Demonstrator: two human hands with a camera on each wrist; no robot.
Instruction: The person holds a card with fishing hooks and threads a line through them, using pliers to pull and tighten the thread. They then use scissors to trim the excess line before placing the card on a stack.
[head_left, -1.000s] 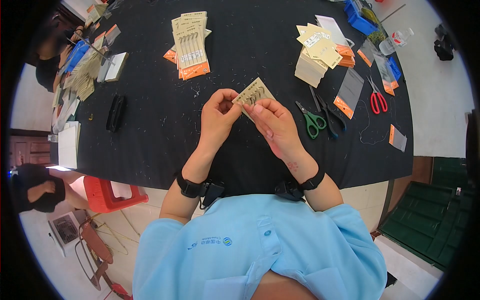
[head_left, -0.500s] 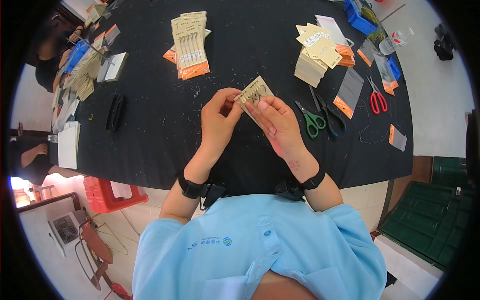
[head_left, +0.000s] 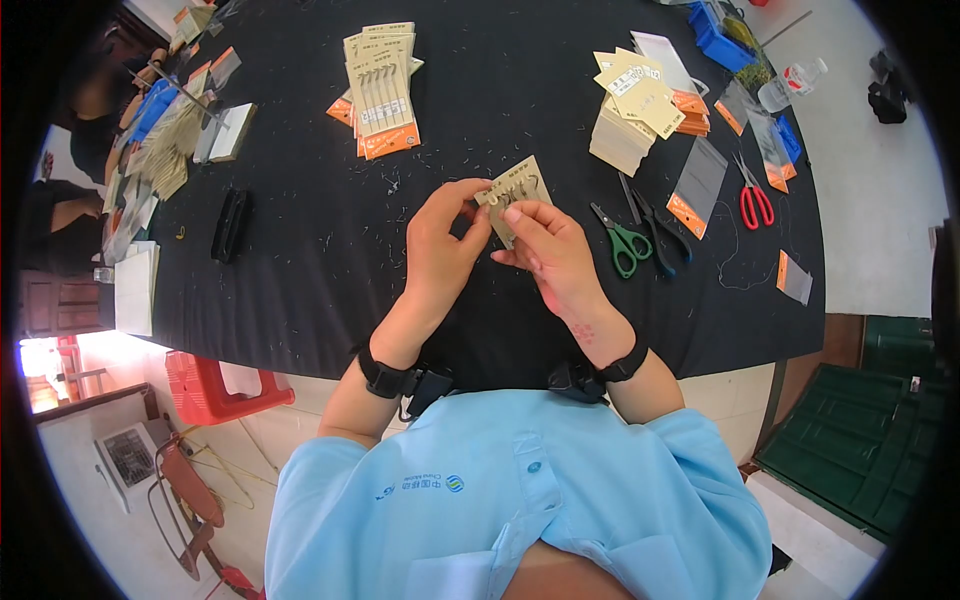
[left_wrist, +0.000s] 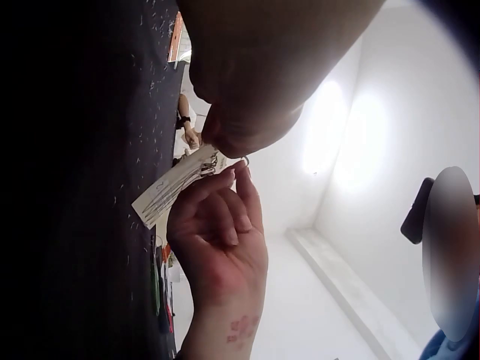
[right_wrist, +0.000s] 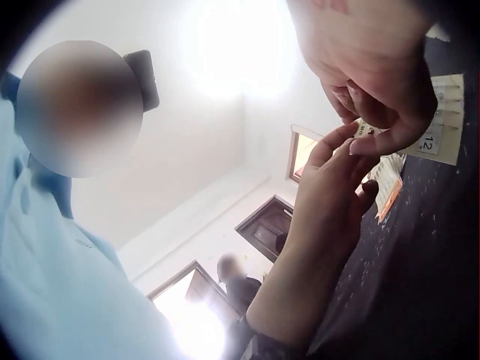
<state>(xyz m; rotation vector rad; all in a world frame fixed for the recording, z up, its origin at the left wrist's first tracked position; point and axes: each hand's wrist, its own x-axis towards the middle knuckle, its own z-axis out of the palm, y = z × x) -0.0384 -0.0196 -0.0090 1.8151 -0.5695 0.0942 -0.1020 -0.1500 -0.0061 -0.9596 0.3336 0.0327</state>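
Both hands hold a small beige card [head_left: 517,192] with several dark fish hooks along its upper part, above the black cloth. The left hand [head_left: 440,240] pinches the card's left corner between thumb and fingers. At the hooks, the right hand [head_left: 560,255] has its thumb and index finger pinched together. In the left wrist view thin lines run down the card [left_wrist: 174,182], and a hook shows at the right hand's [left_wrist: 221,232] fingertips. The right wrist view shows the number 12 on the card [right_wrist: 448,120], partly hidden by the right hand [right_wrist: 375,67].
Hooked cards [head_left: 380,95] lie stacked at the back left, blank cards [head_left: 622,135] at the back right. Green scissors [head_left: 624,243], pliers [head_left: 662,235], red scissors [head_left: 755,200] and plastic sleeves [head_left: 700,180] lie to the right. A black stapler-like object [head_left: 231,227] lies left.
The card has turned more upright between the hands and shifted slightly right. The right hand's lower fingers have moved out from beneath it. The left hand still grips its corner.
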